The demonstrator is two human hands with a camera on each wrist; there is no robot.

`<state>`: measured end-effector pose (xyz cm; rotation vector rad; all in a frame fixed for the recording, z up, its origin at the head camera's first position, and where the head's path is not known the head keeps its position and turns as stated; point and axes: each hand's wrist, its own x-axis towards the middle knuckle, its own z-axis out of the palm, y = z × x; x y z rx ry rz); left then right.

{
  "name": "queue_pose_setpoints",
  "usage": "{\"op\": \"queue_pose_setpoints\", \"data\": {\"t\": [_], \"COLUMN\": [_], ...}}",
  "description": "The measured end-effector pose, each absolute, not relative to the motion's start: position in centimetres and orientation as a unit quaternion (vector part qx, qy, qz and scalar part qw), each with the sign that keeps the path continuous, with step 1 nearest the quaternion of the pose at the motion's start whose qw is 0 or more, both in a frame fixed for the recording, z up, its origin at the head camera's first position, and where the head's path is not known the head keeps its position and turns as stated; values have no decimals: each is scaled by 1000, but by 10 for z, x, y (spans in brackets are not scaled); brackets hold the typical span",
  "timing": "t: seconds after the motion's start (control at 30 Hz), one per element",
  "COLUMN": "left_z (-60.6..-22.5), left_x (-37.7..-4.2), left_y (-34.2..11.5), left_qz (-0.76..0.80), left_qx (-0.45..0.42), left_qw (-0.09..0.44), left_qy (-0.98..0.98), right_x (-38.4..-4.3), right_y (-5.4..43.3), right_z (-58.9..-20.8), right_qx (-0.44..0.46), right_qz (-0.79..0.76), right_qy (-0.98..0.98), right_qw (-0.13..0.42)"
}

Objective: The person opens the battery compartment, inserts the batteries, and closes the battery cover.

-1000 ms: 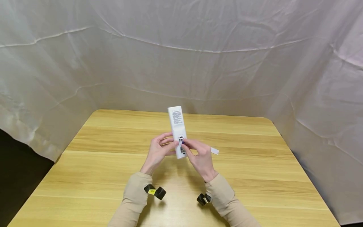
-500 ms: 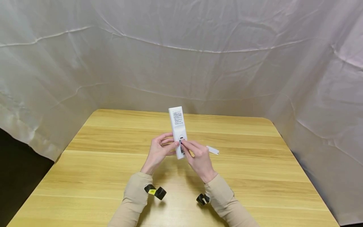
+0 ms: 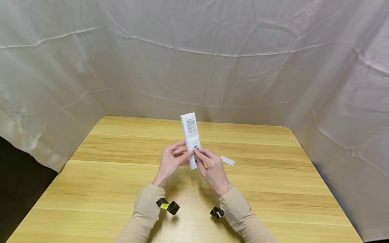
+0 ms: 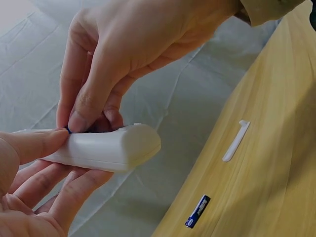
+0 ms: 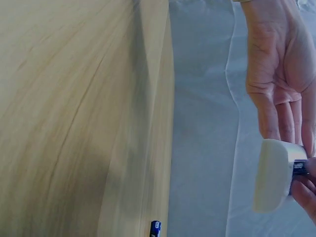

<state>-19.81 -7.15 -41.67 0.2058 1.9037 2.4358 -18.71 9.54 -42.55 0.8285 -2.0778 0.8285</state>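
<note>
One battery (image 5: 300, 167) is pinched by the right grip (image 3: 214, 170) at the opened remote (image 3: 190, 126), which the left grip (image 3: 171, 160) holds at twelve o'clock, while the detached cover (image 3: 228, 161) at its four o'clock and a loose second battery (image 4: 197, 211) suggest unfinished work.

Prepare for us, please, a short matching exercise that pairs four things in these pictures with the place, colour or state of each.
Column one
1. Remote
2. Loose battery
3. Small cover
4. Right grip

Column two
A. White, lying on the table
B. At the opened back of the device
C. Held by the left grip
D. Mostly blue, lying on the table

Right pairs: 1-C, 2-D, 3-A, 4-B
</note>
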Motion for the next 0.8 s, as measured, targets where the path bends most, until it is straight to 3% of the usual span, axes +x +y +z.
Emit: {"op": "queue_pose_setpoints", "data": {"t": [0.8], "left_z": [-419], "left_x": [-198], "left_y": [-71], "left_qz": [790], "left_qx": [61], "left_qw": [8], "left_qy": [610], "right_x": [-188], "right_y": [90], "right_z": [-434], "right_qx": [318], "right_qz": [299], "right_qy": [-808], "right_qw": [397]}}
